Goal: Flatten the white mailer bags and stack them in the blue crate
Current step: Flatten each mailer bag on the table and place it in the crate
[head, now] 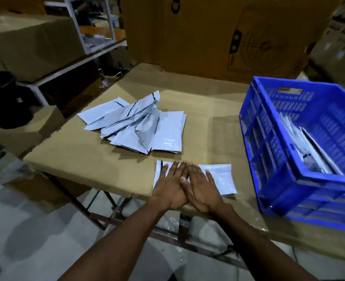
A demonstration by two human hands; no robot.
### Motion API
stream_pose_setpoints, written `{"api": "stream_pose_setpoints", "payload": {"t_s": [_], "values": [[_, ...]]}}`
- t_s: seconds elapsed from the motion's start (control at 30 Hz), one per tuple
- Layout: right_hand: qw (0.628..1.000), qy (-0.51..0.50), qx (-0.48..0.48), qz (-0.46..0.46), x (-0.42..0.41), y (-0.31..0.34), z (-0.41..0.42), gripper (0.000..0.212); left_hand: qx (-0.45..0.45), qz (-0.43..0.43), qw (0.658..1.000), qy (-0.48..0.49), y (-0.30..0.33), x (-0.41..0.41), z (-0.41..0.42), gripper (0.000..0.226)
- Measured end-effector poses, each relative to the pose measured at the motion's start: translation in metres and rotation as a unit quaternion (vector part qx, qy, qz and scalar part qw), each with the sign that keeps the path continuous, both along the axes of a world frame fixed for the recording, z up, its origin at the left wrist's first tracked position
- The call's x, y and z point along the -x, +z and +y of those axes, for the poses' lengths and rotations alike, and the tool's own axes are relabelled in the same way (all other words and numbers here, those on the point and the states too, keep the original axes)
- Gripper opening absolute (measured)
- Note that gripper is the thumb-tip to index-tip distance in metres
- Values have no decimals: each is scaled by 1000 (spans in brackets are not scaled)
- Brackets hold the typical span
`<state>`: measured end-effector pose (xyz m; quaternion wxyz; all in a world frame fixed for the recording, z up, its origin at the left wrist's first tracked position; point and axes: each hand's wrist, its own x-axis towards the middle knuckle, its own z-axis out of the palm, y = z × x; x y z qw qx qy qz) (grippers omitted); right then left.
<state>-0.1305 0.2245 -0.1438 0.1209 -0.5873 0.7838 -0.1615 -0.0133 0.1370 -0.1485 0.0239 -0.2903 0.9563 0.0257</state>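
A white mailer bag [221,176] lies flat near the front edge of the cardboard-covered table [86,157]. My left hand [172,184] and my right hand [201,189] press on it side by side with straight fingers, thumbs overlapping at its middle. Behind them, a loose pile of several crumpled white mailer bags [135,123] sits in the middle of the table. The blue crate [273,151] stands at the right, tilted in view, with flattened mailer bags [309,155] leaning inside it against its near wall.
Large cardboard boxes [218,33] stand behind the table. At the left are more boxes [25,43], a white metal frame [92,23] and a black bin [3,98]. The table's metal legs [114,209] show below its front edge.
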Motion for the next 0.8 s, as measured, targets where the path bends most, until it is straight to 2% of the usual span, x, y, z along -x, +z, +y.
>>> {"api": "stream_pose_setpoints", "payload": {"t_s": [0.13, 0.23, 0.33, 0.47, 0.57, 0.63, 0.7, 0.8], "values": [[998, -4, -48, 47, 19, 4, 8, 117, -6, 16, 1000, 17, 5, -1, 3, 84], [991, -14, -60, 116, 30, -2, 19, 91, -8, 7, 1000, 19, 3, -5, 3, 85], [990, -51, -33, 124, 37, -4, 31, 69, -30, 12, 999, 31, 6, -5, -1, 85], [986, -86, -67, 126, 47, -6, 38, 78, -77, 40, 994, 62, 10, -22, -22, 74], [984, -87, -107, 115, 47, -1, 34, 74, -42, 20, 998, 51, 8, -46, -34, 83], [979, -86, -117, 143, 44, 6, 24, 70, -35, -5, 998, 43, 6, -49, -35, 75], [981, -56, -95, 162, 31, 21, 9, 71, -43, -13, 998, 49, 7, -46, -33, 68], [994, 37, -58, 84, 0, 32, -13, 80, -38, -15, 998, 53, 8, -44, -32, 67]]}}
